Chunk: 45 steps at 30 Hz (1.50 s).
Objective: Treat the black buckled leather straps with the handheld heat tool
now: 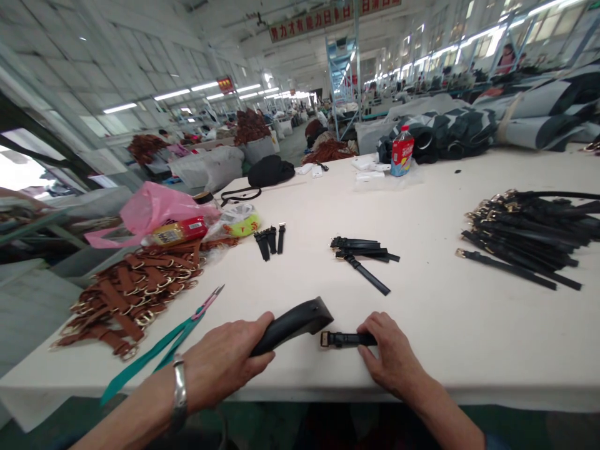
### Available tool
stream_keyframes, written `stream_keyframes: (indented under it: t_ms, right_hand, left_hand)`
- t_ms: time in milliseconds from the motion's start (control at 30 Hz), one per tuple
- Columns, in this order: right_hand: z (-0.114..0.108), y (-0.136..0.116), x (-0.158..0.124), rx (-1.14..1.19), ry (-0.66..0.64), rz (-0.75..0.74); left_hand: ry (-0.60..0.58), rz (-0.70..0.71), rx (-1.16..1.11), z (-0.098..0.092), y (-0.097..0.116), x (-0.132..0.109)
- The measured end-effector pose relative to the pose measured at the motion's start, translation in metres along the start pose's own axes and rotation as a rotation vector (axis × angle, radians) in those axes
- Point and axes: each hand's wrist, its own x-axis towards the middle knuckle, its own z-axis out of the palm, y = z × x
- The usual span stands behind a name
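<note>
My left hand (234, 353), with a silver bangle at the wrist, is closed around a black handheld tool (295, 322). The tool has a curved body and a wider blunt end, much like a hair clipper, pointing right. My right hand (391, 353) pinches a short black leather strap (344, 339) near the table's front edge. The strap's gold buckle faces left, just below the tool's end and apart from it. Beyond my hands lies a small pile of black buckle straps (363, 250). Left of that are several shorter black strap pieces (268, 240).
Teal-handled scissors (187, 325) lie by my left forearm. Brown straps with metal rings (135, 281) are heaped at left, beside a pink plastic bag (154, 209). A large pile of black straps (525, 231) lies at right. Farther back stands a red-labelled bottle (402, 153) near dark rolled material (450, 128).
</note>
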Motion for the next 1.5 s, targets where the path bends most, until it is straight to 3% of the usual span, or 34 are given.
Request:
stream_keyframes:
  t_ms: [100, 200, 400, 567, 800, 967, 1133, 1367, 1500]
  right_hand:
    - [0.001, 0.0, 0.0, -0.006, 0.002, 0.011]
    - [0.001, 0.0, 0.001, -0.008, -0.003, 0.015]
    - [0.0, -0.001, 0.001, -0.016, 0.009, 0.028]
    - [-0.003, -0.004, 0.001, -0.026, -0.008, 0.016]
    - [-0.002, -0.007, 0.008, -0.06, -0.065, 0.028]
    - [0.001, -0.008, 0.011, -0.176, 0.0, -0.124]
    - [-0.004, 0.005, 0.007, -0.113, -0.049, -0.322]
    - [-0.006, -0.003, 0.008, -0.019, -0.092, -0.215]
    - [-0.001, -0.005, 0.014, -0.049, -0.096, -0.228]
  left_hand:
    - [-0.03, 0.018, 0.005, -0.004, -0.001, -0.007]
    - [-0.066, 0.044, 0.048, 0.0, 0.012, -0.007]
    - [-0.038, 0.115, 0.087, 0.007, 0.037, 0.009]
    - [0.017, 0.07, -0.035, 0.014, 0.017, 0.012]
    - [0.042, -0.038, -0.17, 0.029, -0.014, -0.008]
    - [0.047, -0.062, -0.224, 0.027, -0.014, -0.02]
    - [0.038, -0.069, -0.223, 0.033, -0.012, -0.028]
    - [-0.038, -0.057, -0.204, 0.043, 0.0, -0.035]
    - [-0.029, -0.044, -0.187, 0.048, 0.005, -0.033]
